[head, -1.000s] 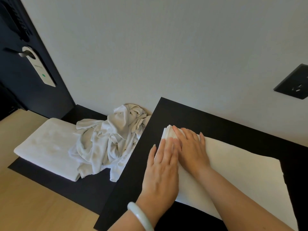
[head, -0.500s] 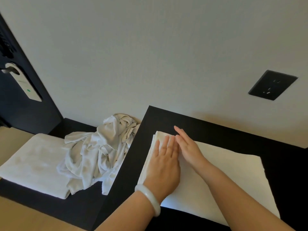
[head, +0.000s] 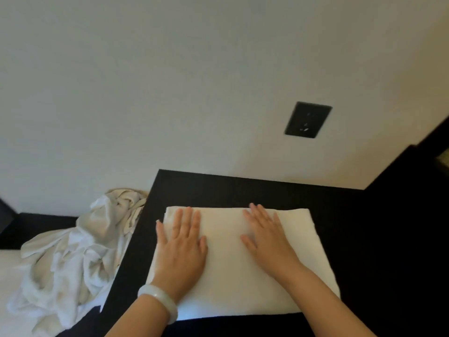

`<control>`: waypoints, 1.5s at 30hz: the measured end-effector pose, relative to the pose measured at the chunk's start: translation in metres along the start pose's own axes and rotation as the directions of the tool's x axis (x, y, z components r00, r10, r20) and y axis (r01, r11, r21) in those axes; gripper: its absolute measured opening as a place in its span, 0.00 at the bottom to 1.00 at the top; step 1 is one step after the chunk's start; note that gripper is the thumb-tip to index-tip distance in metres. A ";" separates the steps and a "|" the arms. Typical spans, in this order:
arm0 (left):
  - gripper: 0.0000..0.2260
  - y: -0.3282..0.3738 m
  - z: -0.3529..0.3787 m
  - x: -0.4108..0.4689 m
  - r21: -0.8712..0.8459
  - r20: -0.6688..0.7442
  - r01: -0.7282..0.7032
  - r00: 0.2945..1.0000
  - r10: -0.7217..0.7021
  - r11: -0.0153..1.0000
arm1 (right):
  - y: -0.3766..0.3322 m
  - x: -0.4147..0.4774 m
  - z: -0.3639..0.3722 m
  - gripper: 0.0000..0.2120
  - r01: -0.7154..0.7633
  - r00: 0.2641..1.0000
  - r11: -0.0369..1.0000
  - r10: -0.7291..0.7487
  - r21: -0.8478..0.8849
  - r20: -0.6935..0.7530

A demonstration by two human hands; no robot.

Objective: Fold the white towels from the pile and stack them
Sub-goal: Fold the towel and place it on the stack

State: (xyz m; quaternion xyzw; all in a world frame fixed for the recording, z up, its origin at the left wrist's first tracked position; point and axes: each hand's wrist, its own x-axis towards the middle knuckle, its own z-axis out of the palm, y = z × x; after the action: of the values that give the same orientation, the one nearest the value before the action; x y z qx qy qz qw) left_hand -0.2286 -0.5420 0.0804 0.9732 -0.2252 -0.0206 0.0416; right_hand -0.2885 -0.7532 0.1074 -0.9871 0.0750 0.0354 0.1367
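A folded white towel (head: 226,268) lies flat on the black table (head: 364,239) in front of me. My left hand (head: 182,249) presses its left part with straight fingers, a white bangle on the wrist. My right hand (head: 267,237) lies flat on the towel's middle, fingers spread and straight. To the left, on a lower black surface, sits the crumpled pile of white towels (head: 80,254). A flat white towel (head: 9,276) shows at the left edge, partly under the pile.
A pale wall rises right behind the table, with a black wall socket (head: 308,119) above the towel. The black table's left edge drops to the lower black surface (head: 43,222). A dark panel (head: 425,161) stands at the right.
My hands, side by side at the towel's left end before, have slid apart, the right one moving right. The view has swung right, pushing the pile toward the left edge.
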 end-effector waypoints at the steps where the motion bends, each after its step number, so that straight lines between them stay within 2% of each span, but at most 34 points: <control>1: 0.30 0.006 -0.003 0.002 0.009 -0.015 0.008 1.000 -0.008 1.000 | 0.016 -0.010 -0.008 0.28 -0.087 0.993 0.996 0.087 0.002 -0.082; 2: 0.28 0.016 -0.006 0.004 0.009 -0.031 -0.008 0.999 0.008 1.000 | 0.032 -0.018 -0.015 0.27 -0.191 0.967 0.981 0.192 0.025 -0.168; 4: 0.27 0.047 -0.011 0.010 -0.043 -0.059 -0.132 0.990 0.129 0.990 | 0.062 -0.026 -0.030 0.26 -0.388 0.862 0.908 0.419 0.160 -0.284; 6: 0.27 0.086 -0.013 0.018 -0.080 -0.080 -0.306 0.951 0.300 0.949 | 0.083 -0.020 -0.040 0.24 -0.503 0.760 0.763 0.614 0.406 -0.214; 8: 0.27 0.120 -0.009 0.025 -0.107 -0.064 -0.430 0.903 0.425 0.897 | 0.096 -0.008 -0.041 0.19 -0.550 0.723 0.644 0.685 0.531 -0.083; 9: 0.27 0.132 -0.005 0.026 -0.118 -0.038 -0.457 0.889 0.456 0.881 | 0.102 -0.002 -0.039 0.14 -0.568 0.727 0.635 0.685 0.523 -0.042; 11: 0.27 0.142 0.006 0.028 -0.116 0.004 -0.462 0.885 0.466 0.879 | 0.114 0.008 -0.036 0.13 -0.572 0.747 0.649 0.665 0.501 -0.009; 14: 0.25 0.140 0.019 0.028 -0.108 -0.010 -0.449 0.893 0.450 0.887 | 0.122 0.019 -0.036 0.12 -0.498 0.772 0.704 0.626 0.507 -0.112; 16: 0.24 0.140 0.020 0.028 -0.123 -0.005 -0.471 0.881 0.474 0.874 | 0.122 0.025 -0.031 0.10 -0.507 0.765 0.717 0.630 0.478 -0.133; 19: 0.23 0.144 0.017 0.031 -0.059 0.042 -0.504 0.861 0.506 0.862 | 0.119 0.028 -0.013 0.11 -0.617 0.698 0.607 0.716 0.500 -0.007; 23: 0.26 0.150 0.014 0.034 -0.043 0.087 -0.512 0.854 0.514 0.858 | 0.119 0.021 -0.013 0.14 -0.632 0.660 0.538 0.751 0.558 0.024; 27: 0.27 0.165 0.017 0.037 -0.088 0.081 -0.575 0.809 0.582 0.813 | 0.119 -0.023 -0.012 0.11 -0.588 0.670 0.494 0.741 0.640 0.043; 30: 0.27 0.171 0.021 0.034 -0.136 0.065 -0.541 0.831 0.552 0.830 | 0.113 -0.070 -0.006 0.10 -0.579 0.687 0.500 0.725 0.644 0.054; 34: 0.30 0.172 0.020 0.030 -0.136 0.059 -0.517 0.847 0.528 0.845 | 0.102 -0.106 -0.006 0.13 -0.588 0.725 0.462 0.665 0.664 0.179; 36: 0.29 0.173 0.018 0.030 -0.140 0.072 -0.524 0.841 0.536 0.840 | 0.098 -0.109 -0.004 0.13 -0.629 0.704 0.477 0.685 0.614 0.189; 40: 0.29 0.178 0.015 0.029 -0.107 0.115 -0.529 0.834 0.539 0.842 | 0.092 -0.097 0.002 0.14 -0.670 0.688 0.584 0.720 0.458 0.091; 43: 0.29 0.180 0.014 0.031 -0.057 0.130 -0.521 0.842 0.523 0.852 | 0.099 -0.089 -0.001 0.17 -0.679 0.711 0.624 0.691 0.388 0.132; 45: 0.29 0.179 0.016 0.031 -0.051 0.135 -0.518 0.844 0.520 0.854 | 0.106 -0.090 -0.003 0.18 -0.702 0.707 0.657 0.690 0.274 0.155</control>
State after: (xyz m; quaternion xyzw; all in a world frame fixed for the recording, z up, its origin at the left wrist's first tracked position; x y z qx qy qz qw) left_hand -0.2797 -0.7168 0.0803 0.8718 -0.4820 -0.0802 0.0352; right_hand -0.3941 -0.8428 0.0902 -0.8475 0.4488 0.0910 0.2685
